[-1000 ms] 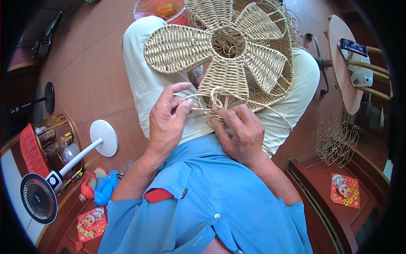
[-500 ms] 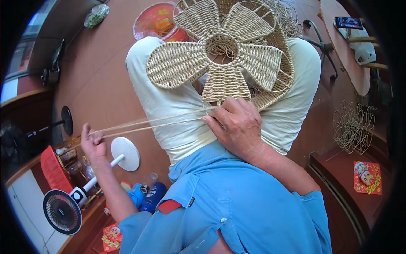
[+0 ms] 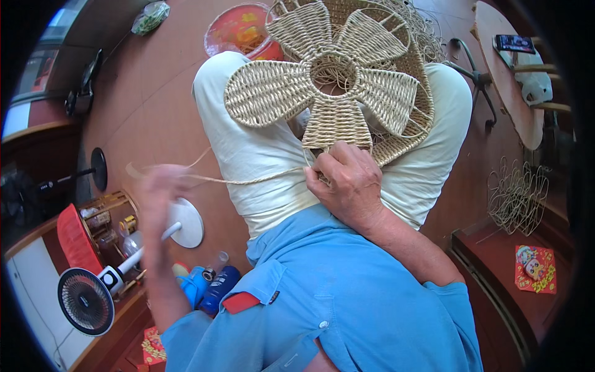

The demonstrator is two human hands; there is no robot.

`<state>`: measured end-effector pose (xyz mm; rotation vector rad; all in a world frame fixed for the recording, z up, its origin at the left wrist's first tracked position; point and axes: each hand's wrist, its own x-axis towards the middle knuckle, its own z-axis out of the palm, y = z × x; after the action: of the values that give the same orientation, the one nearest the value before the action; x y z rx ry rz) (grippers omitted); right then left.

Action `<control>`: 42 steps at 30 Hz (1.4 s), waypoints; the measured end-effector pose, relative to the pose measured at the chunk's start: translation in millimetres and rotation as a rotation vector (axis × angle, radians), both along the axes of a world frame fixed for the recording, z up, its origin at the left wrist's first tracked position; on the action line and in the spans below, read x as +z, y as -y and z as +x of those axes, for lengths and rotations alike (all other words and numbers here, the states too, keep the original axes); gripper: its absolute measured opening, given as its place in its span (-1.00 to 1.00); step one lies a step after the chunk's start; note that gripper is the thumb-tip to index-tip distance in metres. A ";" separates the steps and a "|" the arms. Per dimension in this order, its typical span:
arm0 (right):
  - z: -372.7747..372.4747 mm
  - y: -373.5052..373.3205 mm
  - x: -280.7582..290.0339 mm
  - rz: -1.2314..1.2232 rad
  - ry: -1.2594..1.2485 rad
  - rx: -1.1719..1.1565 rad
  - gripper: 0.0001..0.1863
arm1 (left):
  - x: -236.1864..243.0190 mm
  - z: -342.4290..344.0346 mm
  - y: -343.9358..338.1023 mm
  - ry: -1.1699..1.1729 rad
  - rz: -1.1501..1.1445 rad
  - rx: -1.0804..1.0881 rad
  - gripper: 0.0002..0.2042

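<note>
A flower-shaped straw weaving (image 3: 269, 93), with wide petals around a round central hole, lies across my lap. My right hand (image 3: 347, 180) is closed at the bottom edge of its lower petal (image 3: 338, 124), thumb and fingers pinching there; its fingertips are partly hidden. From that spot a thin straw cord (image 3: 260, 180) runs left to my left hand (image 3: 164, 186). That hand is smeared by motion, so its grip on the cord does not show. Part of the cord loops loosely above my left thigh. Beneath the flower sits a woven straw basket-like piece (image 3: 421, 102).
A red tub (image 3: 238, 31) stands beyond my left knee. Loose straw cord (image 3: 421, 31) is heaped at the far side. A white fan (image 3: 87, 301) and a blue bottle (image 3: 221, 288) are at my left. To the right are a wire frame bundle (image 3: 517, 195) and a wooden table (image 3: 505, 74).
My left hand has moved right and slightly up, blurring. The cord, two taut strands before, now hangs slacker with a loop. My right hand stays at the lower petal.
</note>
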<state>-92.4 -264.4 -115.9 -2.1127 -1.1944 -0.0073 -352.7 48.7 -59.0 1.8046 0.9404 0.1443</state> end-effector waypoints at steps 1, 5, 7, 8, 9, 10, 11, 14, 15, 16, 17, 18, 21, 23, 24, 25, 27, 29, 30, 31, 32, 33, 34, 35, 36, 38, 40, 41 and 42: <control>-0.5 0.5 -0.4 0.008 0.012 -0.012 -0.74 | -10.8 29.7 62.0 -0.014 -0.339 -0.014 -0.78; 0.6 0.1 -0.2 0.027 0.027 -0.015 -0.73 | -41.0 117.8 165.3 0.104 -0.485 -0.193 -0.72; 1.2 0.2 0.8 0.019 0.035 -0.011 -0.73 | -43.7 138.4 171.0 0.131 -0.495 -0.145 -0.73; 2.1 0.4 1.1 0.044 0.048 -0.014 -0.73 | -43.4 145.4 169.1 0.193 -0.534 -0.127 -0.73; 3.8 0.1 1.5 0.030 0.052 -0.014 -0.73 | -42.2 151.1 164.5 0.216 -0.521 -0.112 -0.73; 4.0 0.6 2.3 0.036 0.043 -0.007 -0.74 | -40.6 153.5 161.9 0.228 -0.636 -0.102 -0.74; 4.2 0.8 3.1 0.063 0.038 -0.003 -0.74 | -39.3 155.4 158.5 0.237 -0.750 -0.093 -0.76; 5.5 0.1 4.7 0.093 0.011 -0.029 -0.74 | -39.4 155.6 157.4 0.254 -0.904 -0.093 -0.80; 4.1 0.9 5.7 0.114 0.027 -0.031 -0.74 | -40.7 155.1 159.3 0.271 -0.942 -0.033 -0.80; 4.1 0.8 6.1 0.112 0.016 -0.029 -0.73 | -42.3 156.1 160.2 0.296 -0.982 0.026 -0.80; 5.0 0.7 5.9 0.103 -0.002 -0.026 -0.72 | -45.0 158.6 161.9 0.287 -0.982 0.025 -0.80; 5.9 1.0 5.5 0.103 0.002 -0.022 -0.72 | -47.1 161.3 164.8 0.279 -1.007 0.054 -0.80; 5.3 1.6 4.3 0.104 -0.028 -0.038 -0.65 | -46.8 165.7 164.0 0.203 -0.864 0.015 -0.80; 5.2 3.1 3.5 0.092 -0.037 -0.040 -0.63 | -42.7 164.3 165.0 0.125 -0.700 -0.060 -0.79; 4.9 4.0 3.0 0.076 -0.045 -0.045 -0.63 | -39.8 161.2 166.7 0.048 -0.265 -0.149 -0.81; 5.9 4.8 2.5 0.080 -0.058 -0.020 -0.65 | -36.9 158.1 169.9 -0.010 0.179 -0.246 -0.82; 6.2 6.8 2.6 0.087 -0.072 0.000 -0.66 | -32.2 153.2 176.4 0.041 0.349 -0.234 -0.85; 6.3 9.2 4.2 0.063 -0.097 0.041 -0.65 | -28.0 152.1 180.6 0.114 0.527 -0.235 -0.86; 6.1 9.4 5.0 0.065 -0.091 0.039 -0.65 | -26.0 152.7 181.7 0.301 0.494 -0.216 -0.87; 6.1 9.7 5.9 0.037 -0.103 0.047 -0.67 | -21.8 149.9 182.7 0.409 0.429 -0.212 -0.87; 5.9 10.0 7.0 0.013 -0.119 0.051 -0.69 | -19.2 149.5 182.2 0.489 0.452 -0.196 -0.87; 5.5 9.8 7.9 0.002 -0.117 0.052 -0.69 | -11.4 140.4 180.9 0.500 -0.002 -0.172 -0.85; 4.8 9.4 8.7 -0.002 -0.118 0.055 -0.72 | -4.2 130.9 178.0 0.551 -0.440 -0.182 -0.83; 5.4 8.2 9.1 0.006 -0.124 0.066 -0.75 | 4.9 118.7 170.0 0.449 -0.555 -0.164 -0.75; 6.4 7.3 9.4 0.002 -0.118 0.061 -0.75 | 6.2 111.2 160.0 0.499 -0.564 -0.101 -0.75; 7.4 7.4 10.9 0.002 -0.143 0.052 -0.79 | 7.5 86.8 130.6 0.604 -0.618 0.024 -0.74; 8.6 7.2 12.3 0.017 -0.165 0.051 -0.80 | 11.8 50.1 80.9 0.585 -0.606 0.211 -0.78; 8.4 7.1 13.0 0.030 -0.178 0.051 -0.80 | 10.7 28.8 51.1 0.587 -0.593 0.347 -0.81; 7.8 6.7 13.5 0.036 -0.183 0.047 -0.80 | 10.6 3.6 16.9 0.601 -0.571 0.384 -0.82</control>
<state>-84.7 -271.1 -102.4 -2.0061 -1.1254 0.1803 -349.2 31.8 -48.5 0.9553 0.7715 0.5650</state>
